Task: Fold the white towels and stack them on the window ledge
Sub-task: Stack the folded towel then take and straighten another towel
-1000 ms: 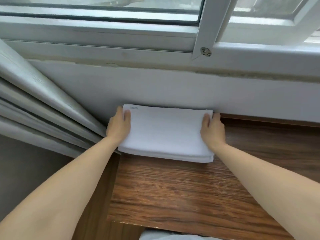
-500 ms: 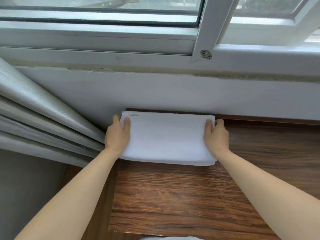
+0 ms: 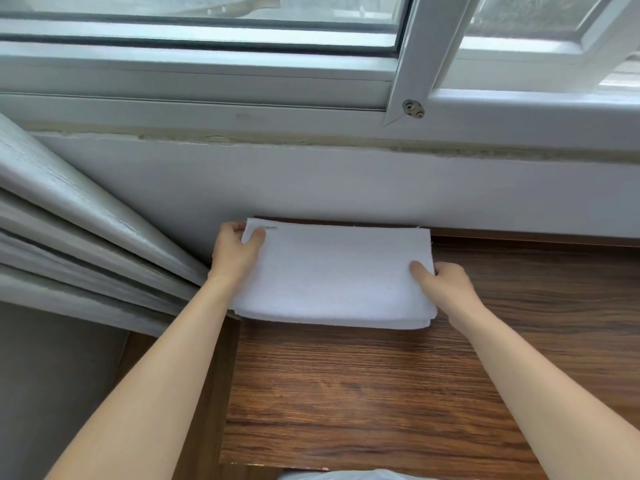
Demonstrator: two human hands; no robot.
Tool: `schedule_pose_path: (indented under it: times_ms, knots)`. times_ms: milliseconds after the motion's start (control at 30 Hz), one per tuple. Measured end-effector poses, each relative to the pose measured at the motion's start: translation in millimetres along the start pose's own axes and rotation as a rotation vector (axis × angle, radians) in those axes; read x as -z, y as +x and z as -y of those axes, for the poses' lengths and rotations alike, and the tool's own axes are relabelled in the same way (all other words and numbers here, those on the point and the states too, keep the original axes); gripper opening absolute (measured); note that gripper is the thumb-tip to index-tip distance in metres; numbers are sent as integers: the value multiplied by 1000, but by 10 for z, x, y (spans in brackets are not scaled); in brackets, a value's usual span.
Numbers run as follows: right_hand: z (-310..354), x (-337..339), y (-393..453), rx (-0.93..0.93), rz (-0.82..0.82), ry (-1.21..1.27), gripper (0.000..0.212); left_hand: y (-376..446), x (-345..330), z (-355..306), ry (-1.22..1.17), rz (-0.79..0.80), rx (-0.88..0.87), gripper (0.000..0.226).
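A folded white towel (image 3: 332, 275), several layers thick, lies flat on the brown wooden ledge (image 3: 363, 393), its far edge close to the white wall below the window. My left hand (image 3: 233, 252) pinches the towel's far left corner, thumb on top and fingers curled under the edge. My right hand (image 3: 441, 285) grips the right edge about halfway along, thumb on top. A small label shows near the left corner.
Grey curtain folds (image 3: 79, 244) hang at the left, touching the ledge's corner. The white window frame (image 3: 408, 60) with an open sash runs above the wall. The ledge's front edge drops off at the bottom, where a bit of white cloth (image 3: 346, 475) shows.
The towel has been drawn slightly back from the wall. My right hand slid from the far right corner to the middle of the right edge; my left hand curled round the far left corner.
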State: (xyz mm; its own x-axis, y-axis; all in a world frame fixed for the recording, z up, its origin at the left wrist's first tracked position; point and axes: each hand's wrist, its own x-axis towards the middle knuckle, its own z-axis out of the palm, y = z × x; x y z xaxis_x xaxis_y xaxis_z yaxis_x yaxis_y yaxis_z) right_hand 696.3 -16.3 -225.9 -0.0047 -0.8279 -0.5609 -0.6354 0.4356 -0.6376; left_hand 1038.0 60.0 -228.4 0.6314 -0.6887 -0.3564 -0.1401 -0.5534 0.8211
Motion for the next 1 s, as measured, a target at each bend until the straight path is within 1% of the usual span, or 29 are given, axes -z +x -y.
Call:
schedule_pose_path:
  times_ms: [67, 100, 167, 233, 267, 300, 333, 367, 400, 433, 467, 533, 567, 600, 667, 700, 800, 867, 1000]
  knots:
    - [-19, 20, -7, 66, -19, -99, 33, 5, 4, 13, 4, 8, -1, 38]
    - [-23, 20, -13, 81, -22, -143, 38, -5, 2, 18, 15, 13, -11, 33]
    - [-51, 1, -7, 76, -7, -214, 47, -23, -8, 40, 37, 12, -40, 26]
    - [-78, -14, -20, 26, -2, -316, 56, -66, -31, 25, 61, 0, -75, 29]
    - [-83, -25, -44, 12, -45, -406, 59, -90, -56, 12, 80, -12, -100, 32]
    - [-81, -39, -69, 45, -147, -524, 59, -124, -93, -8, 116, -37, -131, 36]
    - [-65, -65, -83, 140, -284, -635, 55, -156, -144, -23, 185, -92, -173, 40]
    - [-25, -124, -94, 288, -397, -714, 49, -201, -211, -30, 294, -176, -238, 45]
    - [38, -225, -99, 455, -452, -754, 42, -265, -300, -34, 427, -256, -330, 48]
    - [112, -364, -99, 614, -446, -738, 37, -333, -409, -31, 539, -285, -441, 50]
    - [191, -529, -97, 748, -382, -696, 35, -402, -530, -21, 613, -255, -566, 51]
    - [309, -875, -71, 920, -213, -672, 42, -502, -760, 20, 718, -51, -774, 51]
    - [342, -1012, -55, 946, -140, -697, 50, -518, -836, 56, 777, 42, -808, 53]
    - [350, -1110, -30, 945, -87, -732, 58, -509, -873, 98, 834, 103, -786, 56]
    - [310, -1192, 32, 918, -60, -811, 64, -427, -850, 197, 934, 129, -664, 66]
    - [277, -1187, 60, 900, -63, -844, 65, -388, -822, 250, 968, 115, -629, 71]
    - [220, -1132, 112, 853, -74, -863, 69, -335, -789, 345, 1022, 64, -597, 77]
    - [189, -1087, 116, 820, -97, -880, 72, -349, -805, 329, 1033, 11, -527, 84]
    - [17, -867, 161, 738, -162, -899, 77, -373, -827, 314, 997, -84, -366, 107]
